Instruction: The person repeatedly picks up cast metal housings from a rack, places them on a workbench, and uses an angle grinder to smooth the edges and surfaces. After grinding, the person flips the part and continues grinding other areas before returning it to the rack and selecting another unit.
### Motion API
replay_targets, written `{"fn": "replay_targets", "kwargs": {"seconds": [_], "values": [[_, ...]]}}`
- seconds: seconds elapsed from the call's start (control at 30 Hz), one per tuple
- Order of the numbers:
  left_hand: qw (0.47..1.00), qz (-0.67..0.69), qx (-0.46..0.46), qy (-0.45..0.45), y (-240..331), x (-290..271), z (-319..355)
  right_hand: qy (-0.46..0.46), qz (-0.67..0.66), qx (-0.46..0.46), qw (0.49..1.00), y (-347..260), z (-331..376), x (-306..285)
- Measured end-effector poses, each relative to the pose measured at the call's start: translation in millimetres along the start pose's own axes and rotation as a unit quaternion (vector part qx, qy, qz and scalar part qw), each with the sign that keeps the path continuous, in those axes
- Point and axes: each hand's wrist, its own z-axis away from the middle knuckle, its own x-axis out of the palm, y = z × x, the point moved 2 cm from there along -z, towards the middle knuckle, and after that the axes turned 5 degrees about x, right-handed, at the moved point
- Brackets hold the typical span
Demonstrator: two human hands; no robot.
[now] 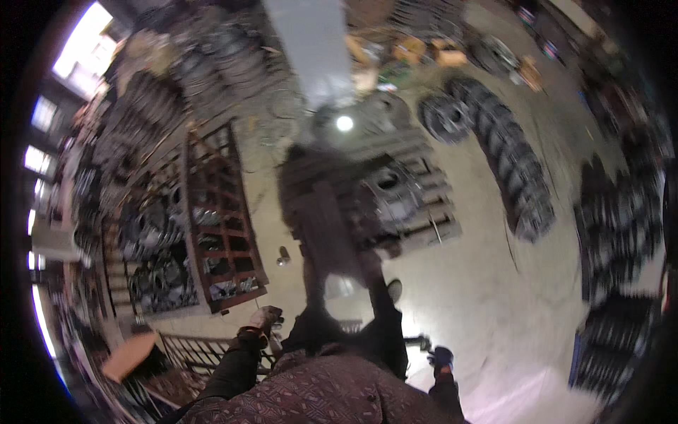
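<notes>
My left hand (265, 319), in a pale glove, hangs low beside a metal rack. Its fingers are loosely bent and apart, with nothing visible in them. On the other side, my right hand (441, 358) wears a dark glove and is close to a short dark metal piece (418, 343). Blur hides whether its fingers touch that piece. Ahead of me a grey metal housing (390, 191) with a round opening rests on a slatted pallet (439, 227). A dark blurred shape (328, 230), which I cannot make out, covers the pallet's left part.
A rusty red metal crate (224, 233) holding dark parts stands at left. Round ribbed parts (505, 148) lie in a curved row at right. Stacked dark parts (618, 226) line the far right. A grey column (311, 49) rises behind the pallet. Small cylinders (284, 256) sit on the floor.
</notes>
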Motion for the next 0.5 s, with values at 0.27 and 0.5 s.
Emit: {"fn": "replay_targets", "kwargs": {"seconds": [0.27,0.5], "values": [[0.994,-0.087,0.072,-0.005,42.2,62.3,-9.6,-0.036,0.128,-0.009,0.991,-166.0,-119.9,8.8],[0.978,0.056,-0.005,0.2,-10.8,103.1,31.8,-0.024,0.557,-0.478,0.679,-419.9,-149.4,166.5]]}}
